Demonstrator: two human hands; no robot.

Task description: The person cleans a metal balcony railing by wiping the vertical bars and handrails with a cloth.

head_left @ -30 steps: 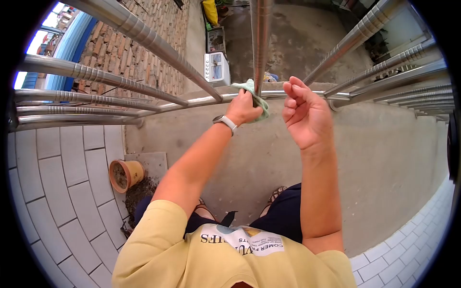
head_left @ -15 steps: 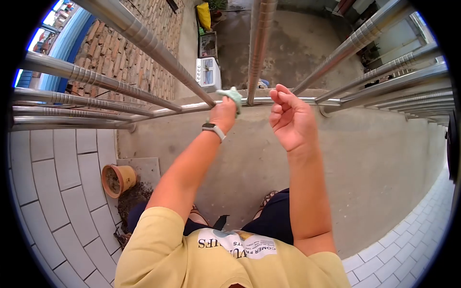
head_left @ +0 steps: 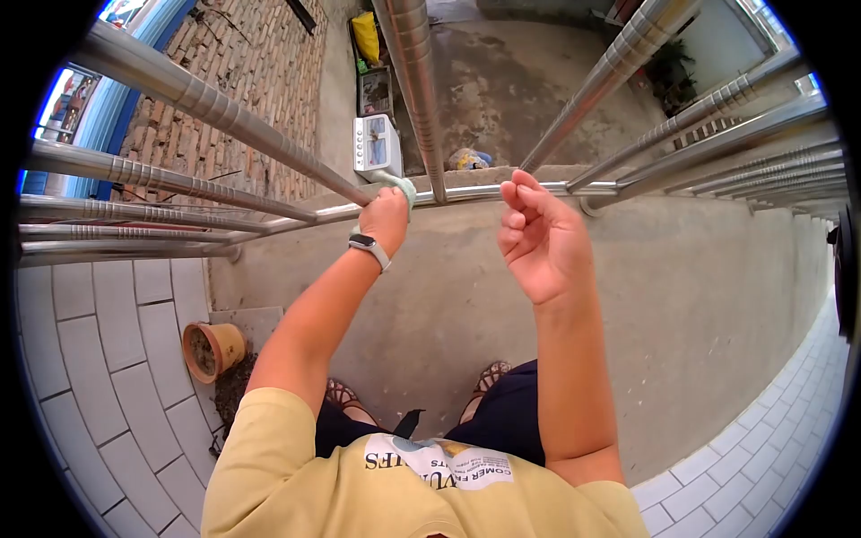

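- Green, pale cloth, bunched and partly hidden by the hand, lies at the lower rail of the metal railing, between the feet of the slanting bar and the middle bar.
- Left hand is the nearer one: its fingers are closed over the cloth, which shows just beyond them and along their right side. Whether the fingertips curl under the rail cannot be told.
- Lengthwise, the rail runs from side to side, roughly crosswise to the left forearm; the cloth's own long axis is unclear in its folds.
- Right hand hangs well apart from the cloth, nearer the body than the rail, palm showing, fingers loosely bent, with nothing visible in them.
- Left wrist carries a watch.
- Farther out, a tipped clay pot lies on the left; a white washing machine stands beyond the railing.
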